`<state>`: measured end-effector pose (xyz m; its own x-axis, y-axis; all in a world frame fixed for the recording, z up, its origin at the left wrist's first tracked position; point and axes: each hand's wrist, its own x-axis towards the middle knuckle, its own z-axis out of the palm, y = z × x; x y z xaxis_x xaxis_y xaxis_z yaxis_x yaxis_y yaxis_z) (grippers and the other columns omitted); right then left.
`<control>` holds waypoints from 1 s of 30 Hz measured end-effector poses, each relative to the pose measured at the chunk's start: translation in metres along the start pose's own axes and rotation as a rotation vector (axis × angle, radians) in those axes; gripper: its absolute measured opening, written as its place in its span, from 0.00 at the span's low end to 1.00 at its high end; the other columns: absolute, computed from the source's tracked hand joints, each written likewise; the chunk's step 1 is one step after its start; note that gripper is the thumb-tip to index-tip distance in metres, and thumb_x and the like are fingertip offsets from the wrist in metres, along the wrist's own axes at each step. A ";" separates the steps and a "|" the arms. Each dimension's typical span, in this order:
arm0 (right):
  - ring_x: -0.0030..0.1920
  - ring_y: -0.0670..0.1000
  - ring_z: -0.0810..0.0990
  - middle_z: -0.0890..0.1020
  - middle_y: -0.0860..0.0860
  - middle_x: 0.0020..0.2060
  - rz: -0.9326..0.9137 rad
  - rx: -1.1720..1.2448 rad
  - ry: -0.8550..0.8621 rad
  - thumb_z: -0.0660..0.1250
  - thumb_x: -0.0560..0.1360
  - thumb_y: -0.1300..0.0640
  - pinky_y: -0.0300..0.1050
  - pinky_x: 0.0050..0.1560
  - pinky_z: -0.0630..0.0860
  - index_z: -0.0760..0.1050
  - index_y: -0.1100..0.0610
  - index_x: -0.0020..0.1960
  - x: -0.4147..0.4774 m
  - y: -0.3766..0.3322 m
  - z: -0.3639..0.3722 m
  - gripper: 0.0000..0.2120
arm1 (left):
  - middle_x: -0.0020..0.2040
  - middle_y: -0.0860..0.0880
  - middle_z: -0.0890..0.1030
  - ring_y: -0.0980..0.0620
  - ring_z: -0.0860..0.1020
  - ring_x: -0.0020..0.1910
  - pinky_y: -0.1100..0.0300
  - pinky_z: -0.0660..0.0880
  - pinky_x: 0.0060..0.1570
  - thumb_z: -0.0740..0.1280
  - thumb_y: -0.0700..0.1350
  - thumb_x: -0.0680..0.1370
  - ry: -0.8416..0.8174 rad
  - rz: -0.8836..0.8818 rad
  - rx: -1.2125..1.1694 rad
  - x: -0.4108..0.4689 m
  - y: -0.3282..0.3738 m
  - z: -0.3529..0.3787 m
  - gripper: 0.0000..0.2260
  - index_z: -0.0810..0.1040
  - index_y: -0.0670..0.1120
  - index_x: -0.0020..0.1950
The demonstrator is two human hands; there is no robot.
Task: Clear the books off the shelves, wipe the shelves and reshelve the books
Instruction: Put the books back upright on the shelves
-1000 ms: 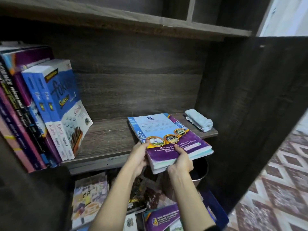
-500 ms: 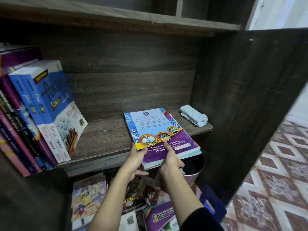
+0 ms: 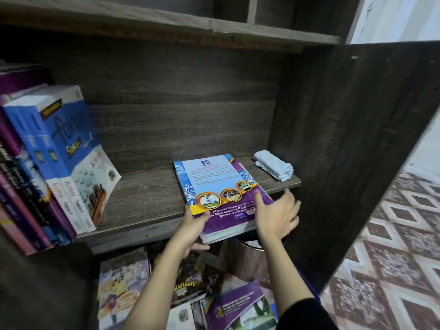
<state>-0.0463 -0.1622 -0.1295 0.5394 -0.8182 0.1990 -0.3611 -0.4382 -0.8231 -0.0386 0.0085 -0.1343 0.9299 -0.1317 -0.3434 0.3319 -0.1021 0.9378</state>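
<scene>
- Purple-covered, a small stack of books lies flat on the dark wood-grain shelf. It sits right of centre, and its near end juts over the front lip.
- The left hand grips the near-left corner, thumb on the top cover and fingers curled beneath.
- The right hand is released, fingers spread and straight at the stack's near-right edge. Blur hides whether it touches.
- The books look like thin, glossy softcovers: probably light but floppy, and likely to slide over one another. Support from below at both near corners seems the safest hold.
- The long axis runs from the front lip toward the back panel, the far end angled slightly left. The cover text reads toward the person.
- A folded pale cloth lies just beside the stack at the right end. Upright books lean at the far left, well apart.
</scene>
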 end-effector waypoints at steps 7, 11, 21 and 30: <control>0.70 0.56 0.66 0.72 0.56 0.68 -0.267 -0.390 -0.228 0.58 0.74 0.33 0.55 0.69 0.62 0.66 0.59 0.70 0.004 0.005 0.011 0.36 | 0.60 0.49 0.77 0.45 0.77 0.55 0.51 0.78 0.45 0.61 0.50 0.80 0.094 0.071 0.148 0.006 -0.001 -0.001 0.14 0.67 0.54 0.66; 0.65 0.58 0.70 0.75 0.58 0.63 -0.332 -0.479 -0.222 0.61 0.76 0.38 0.52 0.64 0.64 0.70 0.59 0.65 0.000 -0.002 0.005 0.29 | 0.60 0.48 0.79 0.46 0.76 0.58 0.51 0.73 0.59 0.63 0.45 0.80 0.112 0.143 0.164 0.010 -0.003 -0.004 0.13 0.72 0.50 0.65; 0.53 0.58 0.80 0.80 0.59 0.53 0.181 0.113 -0.607 0.80 0.64 0.58 0.52 0.54 0.78 0.72 0.64 0.59 0.013 -0.027 -0.029 0.29 | 0.45 0.45 0.78 0.49 0.74 0.43 0.63 0.70 0.37 0.55 0.31 0.79 0.126 0.078 0.102 0.005 0.004 -0.030 0.14 0.75 0.46 0.51; 0.38 0.52 0.82 0.82 0.54 0.42 0.279 0.509 -0.992 0.63 0.75 0.73 0.46 0.33 0.81 0.73 0.57 0.54 -0.014 -0.036 -0.026 0.14 | 0.39 0.49 0.77 0.54 0.72 0.35 0.63 0.66 0.33 0.57 0.29 0.78 0.148 0.082 0.150 -0.004 0.009 -0.060 0.14 0.75 0.46 0.45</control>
<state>-0.0601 -0.1451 -0.0893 0.9321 -0.1105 -0.3450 -0.3352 0.0982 -0.9370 -0.0298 0.0668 -0.1213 0.9695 -0.0007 -0.2450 0.2375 -0.2437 0.9403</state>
